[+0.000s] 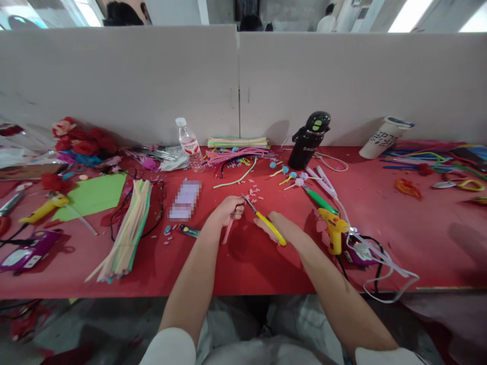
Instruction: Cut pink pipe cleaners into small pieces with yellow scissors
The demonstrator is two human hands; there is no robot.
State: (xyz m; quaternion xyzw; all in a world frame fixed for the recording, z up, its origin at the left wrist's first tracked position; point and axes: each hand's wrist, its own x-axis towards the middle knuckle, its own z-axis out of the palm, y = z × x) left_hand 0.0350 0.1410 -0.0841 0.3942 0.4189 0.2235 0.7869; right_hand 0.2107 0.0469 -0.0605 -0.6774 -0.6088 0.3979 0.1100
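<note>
My left hand (227, 210) is closed around a pink pipe cleaner (228, 232) whose lower end sticks out below the fist. My right hand (274, 226) grips yellow-handled scissors (266, 221), whose blades point up and left to the left hand's fingertips. Both hands hover over the red table (247, 263) near its front middle. Small pink cut pieces (254, 192) lie scattered just behind the hands.
A yellow glue gun (333, 229) with white cable lies right of my right hand. Behind stand a black bottle (309, 140), a water bottle (190, 144) and stacked pipe cleaners (238, 148). At left are a pale pipe-cleaner bundle (127, 230), green paper (95, 195), red flowers (81, 142).
</note>
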